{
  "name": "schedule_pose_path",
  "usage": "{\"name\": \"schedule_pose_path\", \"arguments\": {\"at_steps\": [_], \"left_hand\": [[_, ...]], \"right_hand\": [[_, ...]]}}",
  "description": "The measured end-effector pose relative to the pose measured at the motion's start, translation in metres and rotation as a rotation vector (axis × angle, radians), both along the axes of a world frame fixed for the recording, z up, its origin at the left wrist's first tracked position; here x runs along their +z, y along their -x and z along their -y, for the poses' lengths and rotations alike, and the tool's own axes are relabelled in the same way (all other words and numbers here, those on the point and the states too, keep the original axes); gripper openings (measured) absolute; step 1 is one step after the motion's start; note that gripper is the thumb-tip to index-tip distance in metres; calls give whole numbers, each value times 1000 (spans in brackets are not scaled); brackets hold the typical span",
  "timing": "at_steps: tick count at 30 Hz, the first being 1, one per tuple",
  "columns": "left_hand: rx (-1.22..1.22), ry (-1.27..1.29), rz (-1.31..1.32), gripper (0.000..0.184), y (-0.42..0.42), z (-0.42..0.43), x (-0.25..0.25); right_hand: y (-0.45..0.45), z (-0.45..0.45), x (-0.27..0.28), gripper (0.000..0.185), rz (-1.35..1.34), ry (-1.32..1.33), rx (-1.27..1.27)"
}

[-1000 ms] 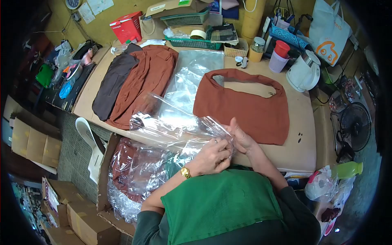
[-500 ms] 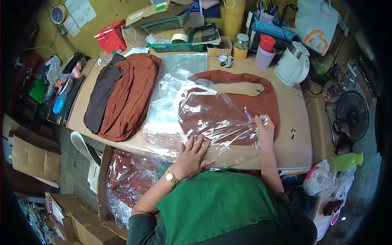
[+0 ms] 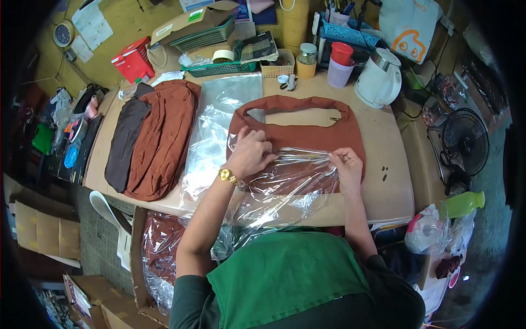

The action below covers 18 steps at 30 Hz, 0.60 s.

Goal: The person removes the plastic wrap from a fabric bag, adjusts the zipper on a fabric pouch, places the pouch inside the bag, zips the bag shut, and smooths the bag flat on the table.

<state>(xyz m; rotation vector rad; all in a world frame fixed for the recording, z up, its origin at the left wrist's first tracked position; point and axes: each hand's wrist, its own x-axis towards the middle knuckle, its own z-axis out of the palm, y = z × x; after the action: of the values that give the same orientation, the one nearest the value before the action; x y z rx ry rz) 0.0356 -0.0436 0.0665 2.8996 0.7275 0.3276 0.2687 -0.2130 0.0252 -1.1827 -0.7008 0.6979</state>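
A rust-brown fabric shoulder bag (image 3: 307,133) lies flat on the table, its looped strap toward the far side and a zipper pull near the strap's right end. A clear plastic bag (image 3: 290,178) covers its near part, with the opening edge stretched across the middle. My right hand (image 3: 348,166) pinches that edge at the right. At the left, my left hand (image 3: 252,152), with a gold watch on the wrist, has its fingers curled at the plastic's edge over the brown fabric; its fingertips are partly hidden.
To the left lies a stack of rust-brown and dark grey fabric bags (image 3: 159,140). Flat clear plastic bags (image 3: 233,90) lie beside it. A white kettle (image 3: 378,79), cups and baskets line the back. A carton (image 3: 140,241) with plastic-wrapped brown items stands below the near edge.
My left hand has lifted from the near edge and moved forward onto the brown bag. The plastic has drawn back toward me, uncovering the strap and upper part. My right hand still grips the plastic.
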Motion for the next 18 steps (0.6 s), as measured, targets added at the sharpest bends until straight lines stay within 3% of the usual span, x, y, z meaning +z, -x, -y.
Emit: {"name": "schedule_pose_path", "arguments": {"at_steps": [3, 4, 5, 7, 8, 10, 12, 13, 15, 18], "left_hand": [[-114, -46, 223, 25, 11, -3, -9], [4, 248, -166, 41, 12, -7, -2], [4, 252, -167, 41, 13, -3, -6], [6, 1, 79, 63, 18, 9, -20], [49, -41, -90, 75, 19, 8, -27], [119, -101, -95, 75, 24, 16, -41], [243, -137, -94, 77, 30, 33, -51], [243, -136, -95, 77, 35, 43, -51], [405, -36, -157, 76, 46, 64, -50], [557, 57, -175, 78, 75, 89, -46]], "right_hand": [[-16, 10, -7, 12, 29, 102, 70], [-17, 11, -7, 12, 29, 105, 69], [-18, 11, -6, 12, 59, 143, 94], [-19, 12, -1, 11, 89, 184, 126], [-20, 12, 2, 11, 177, 244, 179], [-26, 17, 10, 10, 266, 301, 232], [-34, 24, 19, 14, 581, 586, 378], [-33, 25, 20, 14, 580, 587, 378], [-33, 25, 21, 15, 858, 585, 211], [-21, 7, 3, 12, 987, 538, 257]]}}
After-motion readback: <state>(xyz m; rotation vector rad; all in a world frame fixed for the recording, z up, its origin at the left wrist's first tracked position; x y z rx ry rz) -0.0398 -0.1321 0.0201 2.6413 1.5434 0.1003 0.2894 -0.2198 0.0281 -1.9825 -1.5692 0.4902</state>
